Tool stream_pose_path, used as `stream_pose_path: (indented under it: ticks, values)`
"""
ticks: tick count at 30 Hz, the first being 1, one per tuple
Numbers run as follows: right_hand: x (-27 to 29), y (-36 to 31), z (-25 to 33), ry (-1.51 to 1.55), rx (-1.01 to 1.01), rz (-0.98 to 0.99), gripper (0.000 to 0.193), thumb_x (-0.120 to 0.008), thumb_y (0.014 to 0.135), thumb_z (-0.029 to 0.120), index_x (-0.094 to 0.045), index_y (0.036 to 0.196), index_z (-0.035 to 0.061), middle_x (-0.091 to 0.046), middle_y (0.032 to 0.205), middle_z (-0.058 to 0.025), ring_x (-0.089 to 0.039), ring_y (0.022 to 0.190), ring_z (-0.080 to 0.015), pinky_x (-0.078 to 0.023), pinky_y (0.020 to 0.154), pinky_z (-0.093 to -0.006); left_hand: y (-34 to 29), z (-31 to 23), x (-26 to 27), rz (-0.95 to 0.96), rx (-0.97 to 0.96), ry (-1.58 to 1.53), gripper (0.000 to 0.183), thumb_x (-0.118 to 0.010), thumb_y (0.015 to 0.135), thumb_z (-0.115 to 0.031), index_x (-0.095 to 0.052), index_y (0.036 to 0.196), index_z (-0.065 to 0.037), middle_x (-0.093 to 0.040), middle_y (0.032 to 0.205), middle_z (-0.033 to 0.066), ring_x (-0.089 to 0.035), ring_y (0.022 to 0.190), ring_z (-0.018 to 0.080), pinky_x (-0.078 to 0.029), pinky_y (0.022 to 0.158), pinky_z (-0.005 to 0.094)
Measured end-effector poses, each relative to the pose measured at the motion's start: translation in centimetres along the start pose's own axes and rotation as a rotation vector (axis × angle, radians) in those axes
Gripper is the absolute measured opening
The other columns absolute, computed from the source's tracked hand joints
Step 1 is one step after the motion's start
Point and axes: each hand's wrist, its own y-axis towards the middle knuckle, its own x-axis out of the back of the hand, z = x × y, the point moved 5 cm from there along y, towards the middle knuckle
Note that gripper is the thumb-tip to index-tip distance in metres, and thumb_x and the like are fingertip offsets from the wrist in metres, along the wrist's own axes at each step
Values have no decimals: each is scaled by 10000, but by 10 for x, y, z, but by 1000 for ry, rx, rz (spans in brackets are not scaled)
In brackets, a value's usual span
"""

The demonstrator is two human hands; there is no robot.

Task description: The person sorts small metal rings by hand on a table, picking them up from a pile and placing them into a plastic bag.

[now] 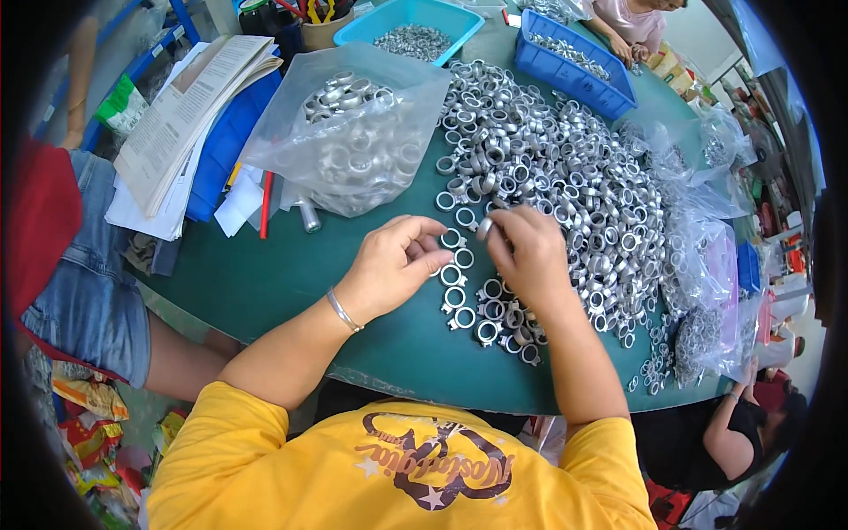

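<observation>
My left hand is at the left edge of a short zigzag row of silvery metal rings. Its thumb and forefinger curl in at either side of one metal ring of that row. My right hand, slightly blurred, pinches another metal ring just right of the row. Small lugs stick out from some rings. Beyond and right of my right hand spreads a big heap of the same rings. A smaller cluster lies beneath my right wrist.
A clear plastic bag of rings stands left of the heap on the green table. Behind are a light-blue tray and a blue bin of metal parts. Papers and a red pen lie left. Other people stand or sit around.
</observation>
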Motion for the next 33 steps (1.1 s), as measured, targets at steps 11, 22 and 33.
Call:
stream_pose_path:
  ticks: [11, 22, 33]
  values:
    - [-3, -39, 15, 702, -243, -47, 264, -568, 815, -73, -585, 1073, -20, -639, 912, -126, -646, 796, -212, -519, 694, -282, -10, -20, -12, 115, -357, -2, 128, -722, 723, 3, -644, 823, -15, -614, 838, 61, -591, 760, 151, -475, 672, 256]
    - [-19, -49, 17, 1228, -388, 64, 389, -630, 798, -79, -462, 1143, -17, -601, 1074, -139, -622, 929, -174, -512, 804, -274, -11, -21, -11, 121, -375, -44, 115, -705, 739, 9, -657, 841, -13, -626, 842, 67, -610, 765, 173, -496, 685, 269]
    - [-15, -44, 20, 1133, -310, 74, 366, -604, 812, -79, -500, 1160, -33, -604, 1060, -123, -623, 938, -168, -513, 820, -274, -11, -23, -12, 99, -433, 19, 106, -705, 738, 10, -634, 815, -7, -610, 822, 73, -590, 750, 176, -471, 668, 268]
